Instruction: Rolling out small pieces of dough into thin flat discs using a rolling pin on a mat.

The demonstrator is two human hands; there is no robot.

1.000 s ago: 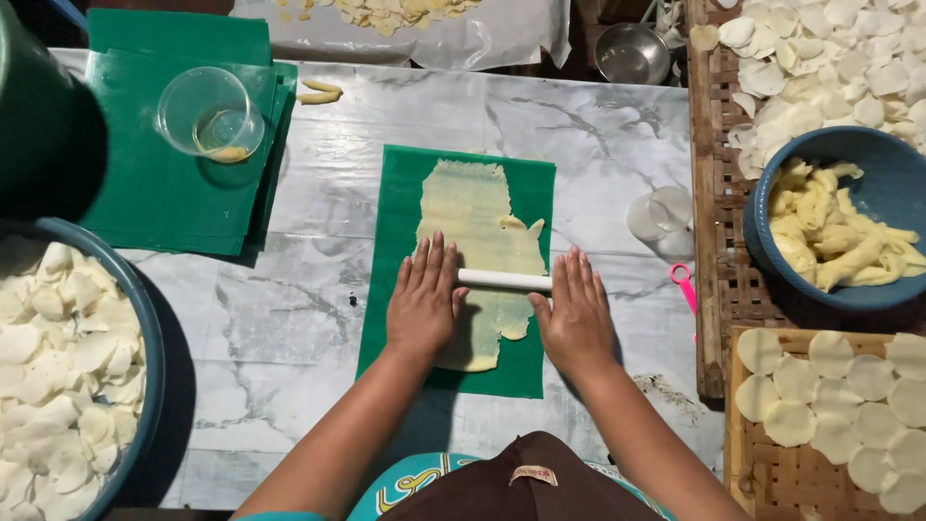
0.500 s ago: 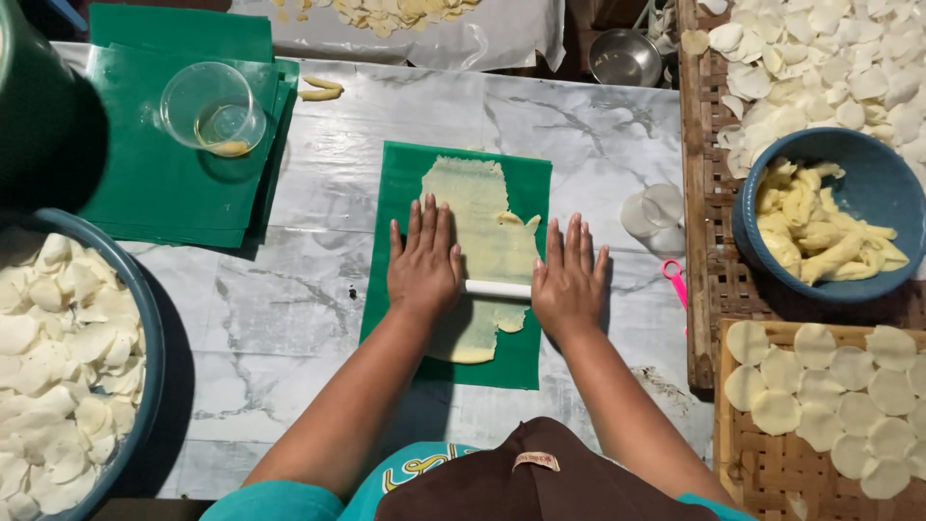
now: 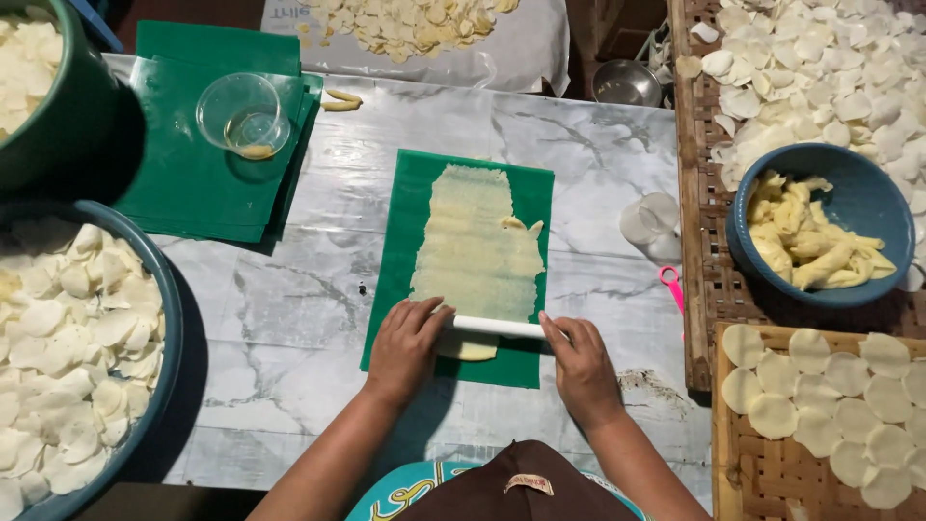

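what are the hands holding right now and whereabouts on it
A thin white rolling pin, lying across flattened dough. The left hand presses on its left end, the right hand on its right end; the middle is bare.

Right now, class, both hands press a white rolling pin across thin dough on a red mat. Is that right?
Not quite: the mat is green, not red. The head view shows both hands, left and right, on the white rolling pin across the thin dough.

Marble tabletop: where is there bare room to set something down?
Bare marble lies between the big blue basin and the green mat, and between mat and clear cup. Crowded: green sheets far left, woven trays right.
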